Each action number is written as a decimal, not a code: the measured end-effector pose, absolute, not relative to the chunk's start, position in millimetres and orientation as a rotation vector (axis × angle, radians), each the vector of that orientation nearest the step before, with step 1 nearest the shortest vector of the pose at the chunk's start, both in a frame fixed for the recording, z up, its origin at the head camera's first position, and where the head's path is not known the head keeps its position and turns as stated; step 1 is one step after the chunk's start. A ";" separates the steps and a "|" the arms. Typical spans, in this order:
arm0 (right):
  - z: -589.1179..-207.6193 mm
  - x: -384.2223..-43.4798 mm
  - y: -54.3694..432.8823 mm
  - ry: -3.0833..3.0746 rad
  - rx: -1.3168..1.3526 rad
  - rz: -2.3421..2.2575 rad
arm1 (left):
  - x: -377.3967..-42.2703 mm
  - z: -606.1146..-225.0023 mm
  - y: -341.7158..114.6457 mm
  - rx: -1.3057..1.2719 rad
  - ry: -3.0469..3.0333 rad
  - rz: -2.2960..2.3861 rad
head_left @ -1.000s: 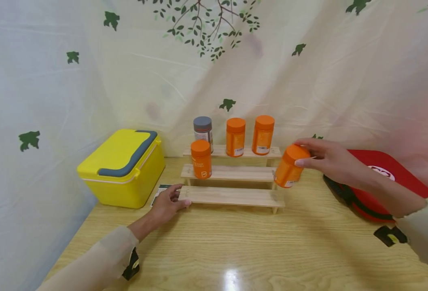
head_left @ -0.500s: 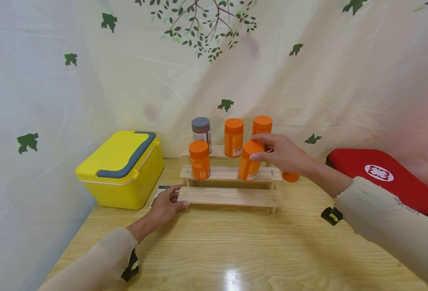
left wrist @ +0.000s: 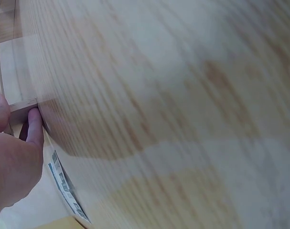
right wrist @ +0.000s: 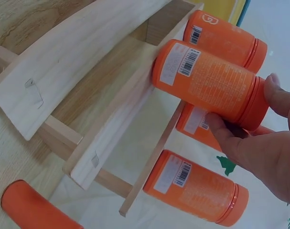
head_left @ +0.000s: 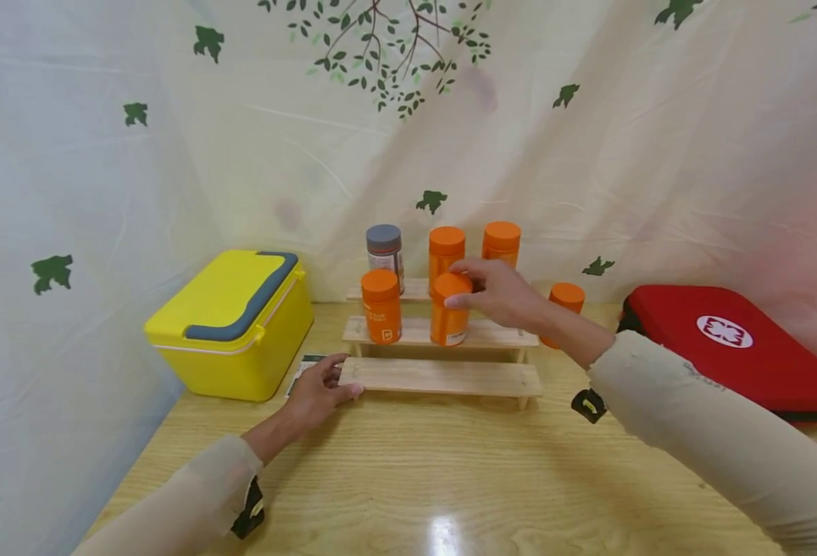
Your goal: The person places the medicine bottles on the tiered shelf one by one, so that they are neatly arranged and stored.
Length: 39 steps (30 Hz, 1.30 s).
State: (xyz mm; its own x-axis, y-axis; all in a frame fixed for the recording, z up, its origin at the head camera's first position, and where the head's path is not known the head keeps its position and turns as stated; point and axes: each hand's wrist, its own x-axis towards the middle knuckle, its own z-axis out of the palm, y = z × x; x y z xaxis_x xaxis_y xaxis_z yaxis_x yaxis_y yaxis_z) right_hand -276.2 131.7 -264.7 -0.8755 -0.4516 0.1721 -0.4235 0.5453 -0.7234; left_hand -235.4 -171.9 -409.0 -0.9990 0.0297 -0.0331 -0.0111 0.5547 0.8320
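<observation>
My right hand (head_left: 502, 292) grips an orange bottle (head_left: 448, 320) by its lid, thumb on one side and fingers on the other. The bottle stands upright over the middle step of a wooden three-tier rack (head_left: 443, 376), its base right at the board in the right wrist view. Left of it on that step is another orange bottle (head_left: 382, 313). Behind, on the top step, are a grey-capped bottle (head_left: 384, 251) and two orange bottles, one with its lid (head_left: 502, 232) showing above my hand. My left hand (head_left: 316, 395) holds the left end of the rack's lowest step.
A yellow cooler box (head_left: 228, 324) stands left of the rack. One more orange bottle (head_left: 566, 296) is on the table right of the rack, partly behind my right forearm. A red case (head_left: 728, 347) lies at the right. A printed card (left wrist: 66, 186) lies beside my left hand.
My right hand has carried the orange bottle leftward from beyond the rack's right end to the middle step, beside the bottle there. My left hand has stayed on the rack.
</observation>
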 end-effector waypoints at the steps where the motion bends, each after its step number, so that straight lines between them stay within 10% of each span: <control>1: -265.3 -276.4 130.4 2.738 -0.764 -1.258 | -235.4 -409.0 -171.8 0.016 2.735 1.458; 39: -275.8 -275.5 119.2 2.849 -0.631 -1.317 | -235.6 -410.2 -171.6 0.015 2.749 1.439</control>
State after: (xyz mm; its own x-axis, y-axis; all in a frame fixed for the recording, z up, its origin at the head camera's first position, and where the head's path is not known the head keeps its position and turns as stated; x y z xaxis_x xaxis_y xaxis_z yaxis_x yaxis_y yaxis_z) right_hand -275.5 119.2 -275.8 -0.9206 -0.3256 0.2154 -0.3750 0.5841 -0.7199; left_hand -235.6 -171.6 -410.2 -0.9992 0.0264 -0.0299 -0.0095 0.5697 0.8218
